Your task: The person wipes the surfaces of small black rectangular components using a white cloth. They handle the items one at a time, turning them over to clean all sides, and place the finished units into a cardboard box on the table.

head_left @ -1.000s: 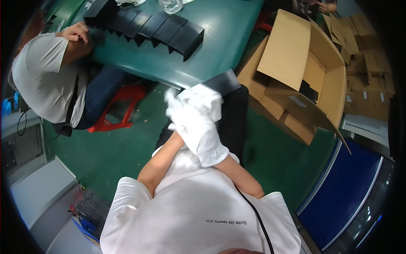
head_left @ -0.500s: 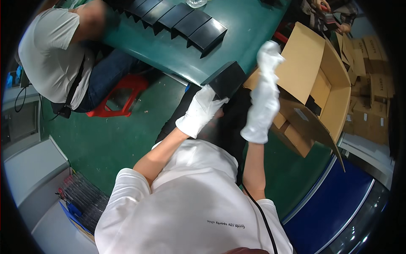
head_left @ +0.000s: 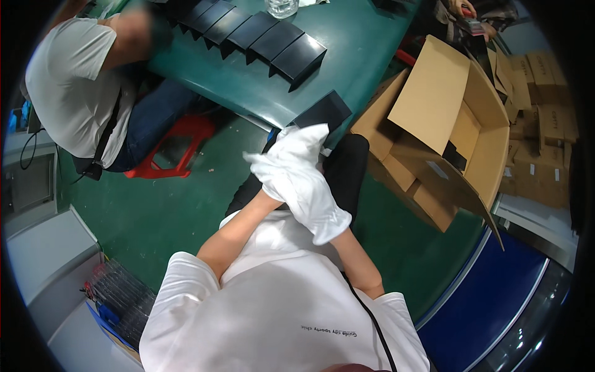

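Note:
My left hand (head_left: 313,135), in a white glove, grips a black box-shaped piece (head_left: 323,113) at the near edge of the green table. Across the back of that hand and wrist lies my right hand (head_left: 291,167), also in a loose white glove. It hides most of the left glove, and its own fingers are bunched in cloth folds, so their hold is unclear. Farther off on the table stands a row of similar black pieces (head_left: 269,43).
An open cardboard box (head_left: 431,93) stands right of the table (head_left: 365,56). A clear container (head_left: 282,7) is at the far side. At left a person in a white shirt (head_left: 74,80) sits on a red stool (head_left: 170,152). Stacked cartons (head_left: 539,161) are at far right.
My right hand has swung from beside the cardboard box leftward and down onto my left hand. The black piece in my left hand has shifted slightly to the left.

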Tool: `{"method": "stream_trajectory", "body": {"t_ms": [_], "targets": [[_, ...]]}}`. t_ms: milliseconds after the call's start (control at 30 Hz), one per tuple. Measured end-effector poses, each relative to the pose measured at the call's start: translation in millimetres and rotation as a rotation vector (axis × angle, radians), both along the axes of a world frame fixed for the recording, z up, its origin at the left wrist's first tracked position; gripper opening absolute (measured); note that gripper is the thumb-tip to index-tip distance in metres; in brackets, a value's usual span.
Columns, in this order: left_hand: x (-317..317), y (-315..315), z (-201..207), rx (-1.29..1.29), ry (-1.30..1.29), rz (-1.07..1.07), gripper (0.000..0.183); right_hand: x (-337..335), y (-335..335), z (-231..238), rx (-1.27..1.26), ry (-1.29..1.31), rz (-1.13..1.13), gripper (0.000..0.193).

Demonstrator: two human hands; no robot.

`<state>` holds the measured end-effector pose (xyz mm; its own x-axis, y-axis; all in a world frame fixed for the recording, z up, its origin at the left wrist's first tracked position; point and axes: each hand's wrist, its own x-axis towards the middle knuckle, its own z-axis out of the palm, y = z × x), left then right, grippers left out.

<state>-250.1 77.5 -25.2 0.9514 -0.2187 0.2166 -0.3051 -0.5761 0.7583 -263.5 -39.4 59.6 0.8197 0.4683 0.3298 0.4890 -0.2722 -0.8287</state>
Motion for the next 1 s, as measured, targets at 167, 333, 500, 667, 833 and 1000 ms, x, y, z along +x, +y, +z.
{"method": "stream_trajectory", "body": {"t_ms": [167,333,500,667,833,1000], "targets": [[33,0,54,-0.245,-0.256,0.012,0.017,-18,-49,25,0.080,0.568,-0.101,0.034],[27,0,73,-0.276,-0.202,0.057,0.021,-4,-95,22,0.429,0.385,-0.649,0.061],[23,-12,88,-0.034,-0.232,-0.055,0.017,25,-73,18,0.398,0.268,-0.364,0.043],[26,-24,83,0.116,-0.188,-0.022,0.013,40,-69,29,-0.353,-0.096,-0.387,0.024],[29,-36,84,0.142,-0.329,-0.130,0.012,42,-85,44,-0.624,-0.157,-0.373,0.019],[22,-42,87,0.180,-0.268,-0.128,0.009,32,-104,70,-0.617,-0.010,-0.303,0.027]]}}
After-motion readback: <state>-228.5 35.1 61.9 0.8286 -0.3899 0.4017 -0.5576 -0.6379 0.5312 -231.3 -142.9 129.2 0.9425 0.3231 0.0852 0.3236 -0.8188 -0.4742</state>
